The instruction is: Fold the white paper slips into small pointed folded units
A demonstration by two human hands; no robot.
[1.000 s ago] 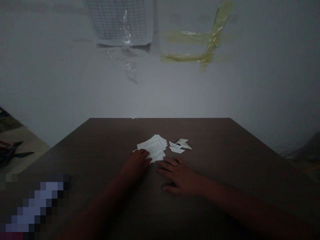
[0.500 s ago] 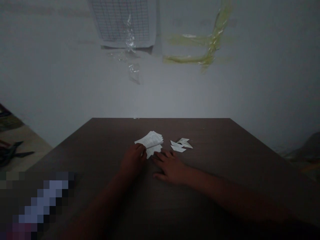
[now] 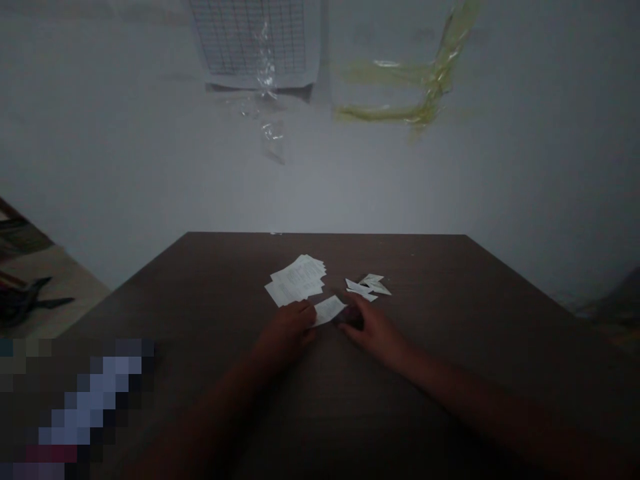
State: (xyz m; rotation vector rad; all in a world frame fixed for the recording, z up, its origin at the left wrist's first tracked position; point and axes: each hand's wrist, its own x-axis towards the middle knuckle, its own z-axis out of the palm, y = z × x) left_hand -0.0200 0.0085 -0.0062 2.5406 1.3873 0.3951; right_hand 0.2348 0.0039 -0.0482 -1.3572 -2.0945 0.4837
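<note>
My left hand point(image 3: 286, 331) and my right hand point(image 3: 371, 327) meet over a narrow white paper slip point(image 3: 329, 311), their fingers pinching its two ends. Just beyond my left fingers lies a loose stack of printed paper slips point(image 3: 297, 280) on the dark brown wooden table point(image 3: 425, 267). To the right, nearer my right hand, lie several small white paper scraps point(image 3: 367, 287), some pointed in shape. My right hand does not touch them.
A dark tool, perhaps scissors point(image 3: 23, 300), lies on the floor at the left, beyond the table edge. A pixelated blurred patch point(image 3: 85, 400) hides the lower left. A grid sheet point(image 3: 255, 37) and yellowish tape strips point(image 3: 405, 90) are stuck to the wall behind.
One slip now lies apart from the stack, between my hands. My right hand has gone from spread flat to pinching, and my left hand has left the stack.
</note>
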